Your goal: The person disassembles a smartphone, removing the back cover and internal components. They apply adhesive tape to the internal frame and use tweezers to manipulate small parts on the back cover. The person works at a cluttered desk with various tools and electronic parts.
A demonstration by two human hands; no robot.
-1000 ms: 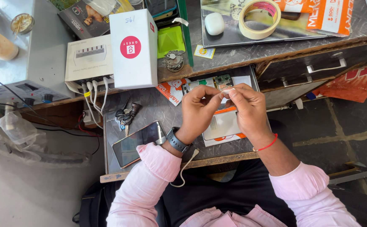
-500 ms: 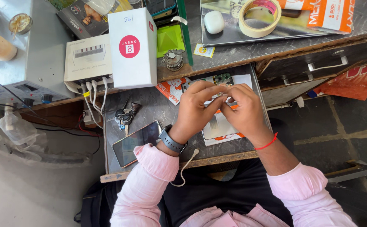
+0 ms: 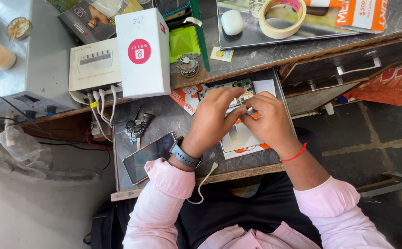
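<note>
Compared with 1 second ago, when both hands were raised with fingertips pinching something tiny between them, the left hand (image 3: 212, 121) and right hand (image 3: 266, 121) now sit lower and closer, fingertips pressed together over the green circuit board (image 3: 242, 87); what they pinch is hidden, so I cannot tell. This suggests the work has gone from handling a small part in the air to pressing it at the board. The board lies on white paper (image 3: 242, 138) in the pull-out drawer (image 3: 173, 115). Room is tight: a phone (image 3: 148, 156) and keys (image 3: 136, 127) lie to the left, the desk edge (image 3: 265, 62) just beyond, and the drawer's right rim is beside the right hand.
</note>
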